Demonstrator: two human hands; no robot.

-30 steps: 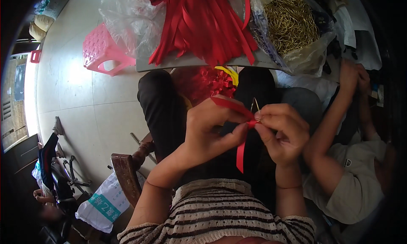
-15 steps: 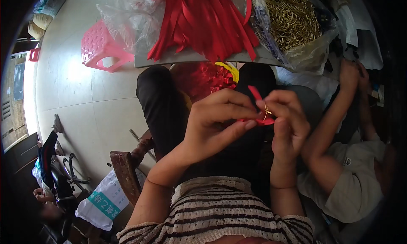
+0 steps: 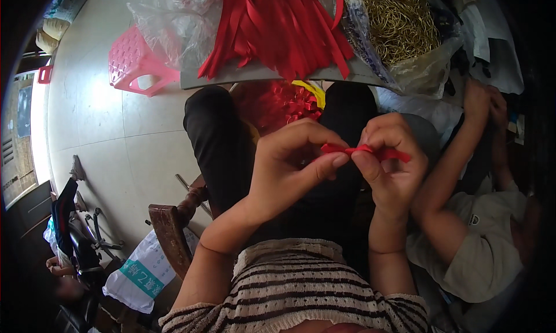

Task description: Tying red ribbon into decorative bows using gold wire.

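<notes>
Above my lap I pinch a short red ribbon (image 3: 360, 149) between both hands. My left hand (image 3: 295, 165) grips its left part with thumb and index finger. With thumb and fingertips my right hand (image 3: 392, 159) holds the middle, and a red end sticks out across its fingers. The ribbon looks knotted or folded where the fingertips almost meet; the fingers hide most of that spot. Beyond my hands, long red ribbon strips (image 3: 278, 32) hang over the front edge of a grey table (image 3: 231, 73). Below it is a heap of small red ribbon bows (image 3: 292, 104).
A clear plastic bag of gold cords (image 3: 402, 26) sits at the table's right. A pink stool (image 3: 136, 61) with clear plastic stands left. A wooden chair arm (image 3: 174, 223) is by my left elbow. Close on my right sits another person (image 3: 475, 234). A white sack (image 3: 139, 275) lies lower left.
My fingertips have drawn closer together on the ribbon. The upright red end and the gold cord seen before no longer show; the ribbon now lies crosswise, one end pointing right.
</notes>
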